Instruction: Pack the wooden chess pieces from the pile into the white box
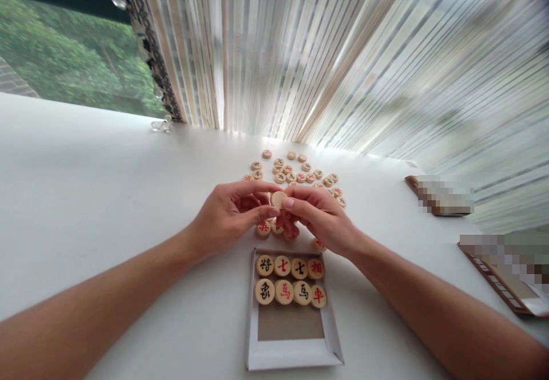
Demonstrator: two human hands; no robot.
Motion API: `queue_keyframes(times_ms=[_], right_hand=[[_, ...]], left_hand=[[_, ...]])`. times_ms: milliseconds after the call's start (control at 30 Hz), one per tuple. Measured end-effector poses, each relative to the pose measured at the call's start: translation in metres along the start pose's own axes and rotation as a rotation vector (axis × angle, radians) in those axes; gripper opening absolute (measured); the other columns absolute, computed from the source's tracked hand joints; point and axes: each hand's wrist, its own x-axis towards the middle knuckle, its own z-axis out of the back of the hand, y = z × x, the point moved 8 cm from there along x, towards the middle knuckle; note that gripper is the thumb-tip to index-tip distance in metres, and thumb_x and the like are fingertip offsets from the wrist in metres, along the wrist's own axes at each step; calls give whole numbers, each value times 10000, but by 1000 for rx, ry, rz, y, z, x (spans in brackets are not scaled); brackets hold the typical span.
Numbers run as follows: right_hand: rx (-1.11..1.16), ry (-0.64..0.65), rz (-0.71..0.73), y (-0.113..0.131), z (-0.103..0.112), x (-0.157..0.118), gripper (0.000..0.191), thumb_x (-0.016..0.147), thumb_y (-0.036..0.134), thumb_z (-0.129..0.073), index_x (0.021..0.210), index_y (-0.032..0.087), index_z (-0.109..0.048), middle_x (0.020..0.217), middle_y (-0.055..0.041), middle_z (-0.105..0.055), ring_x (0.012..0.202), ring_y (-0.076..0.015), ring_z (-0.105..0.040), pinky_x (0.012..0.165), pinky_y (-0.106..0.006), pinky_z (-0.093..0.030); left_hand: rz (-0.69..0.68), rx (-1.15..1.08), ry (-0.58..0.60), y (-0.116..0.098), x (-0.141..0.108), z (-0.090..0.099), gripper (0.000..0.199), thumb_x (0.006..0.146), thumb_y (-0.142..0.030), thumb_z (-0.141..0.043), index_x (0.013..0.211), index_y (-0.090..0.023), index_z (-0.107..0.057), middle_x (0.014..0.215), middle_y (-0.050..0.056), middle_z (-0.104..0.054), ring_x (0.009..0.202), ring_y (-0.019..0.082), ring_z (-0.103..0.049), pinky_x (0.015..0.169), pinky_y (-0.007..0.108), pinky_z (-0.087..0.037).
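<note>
Both hands meet above the table, around a round wooden Chinese chess piece (278,200) whose plain face is toward me. My left hand (234,211) pinches it from the left with the fingers curled. From the right, my right hand (319,214) grips its edge between thumb and fingers. Just below them stands a shallow white box (295,354) with two rows of chess pieces, black and red characters facing up, such as a red horse piece (283,292). Loose pieces lie under and behind the hands, some partly hidden, including a red soldier piece (263,229).
Several more chess pieces (301,177) are scattered on the white table (107,208) toward the curtain (274,54). On the right lie two brown-edged items (444,197), partly blurred out. A clear glass-like ornament (162,125) sits near the window at the back left.
</note>
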Motion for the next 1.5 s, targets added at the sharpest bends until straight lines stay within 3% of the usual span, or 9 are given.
queue_keyframes(times_ms=[300, 533, 733, 1000, 1300, 1500], right_hand=[[-171, -73, 88, 2, 6, -3, 341, 995, 467, -713, 834, 167, -685, 640, 16, -642, 499, -101, -559, 484, -226, -447], [-126, -111, 156, 8, 10, -2, 204, 938, 365, -791, 974, 164, -781, 714, 7, -710, 576, -90, -612, 539, -197, -498], [-157, -153, 116, 1, 12, -1, 268, 830, 340, -907, 1016, 168, -818, 876, -52, -788, 666, -111, -668, 569, -210, -535], [-322, -86, 40, 8, 16, -2, 305, 755, 308, -952, 972, 151, -807, 751, -22, -745, 607, -119, -648, 548, -231, -525], [-519, -214, 49, 46, 28, -19, 285, 779, 343, -912, 951, 140, -810, 793, -56, -757, 656, -140, -661, 582, -257, -550], [-600, -235, 9, 60, 31, -52, 263, 826, 352, -884, 974, 149, -803, 820, -61, -762, 637, -131, -645, 556, -248, -544]], left_hand=[[-46, 80, -58, -2, 1, 6, 253, 828, -259, -898, 1044, -154, -820, 865, 52, -804, 732, 156, -759, 642, 221, -616], [-192, 165, -138, -14, 0, 10, 126, 805, -155, -872, 927, -178, -849, 939, 40, -737, 718, 103, -698, 630, 193, -580], [-233, 218, -129, -16, -1, 9, 114, 821, -123, -823, 912, -185, -852, 965, 45, -702, 734, 110, -673, 630, 221, -574], [-195, 293, -78, -11, 0, 6, 115, 831, -148, -793, 933, -185, -829, 1027, 56, -713, 772, 126, -692, 656, 238, -589], [-132, 332, -124, -8, 2, 11, 185, 855, -238, -742, 1016, -158, -789, 1027, 86, -786, 760, 154, -727, 666, 267, -602], [-112, 332, -126, -5, 3, 11, 240, 857, -288, -711, 1037, -152, -791, 1041, 117, -817, 805, 205, -765, 685, 305, -620]])
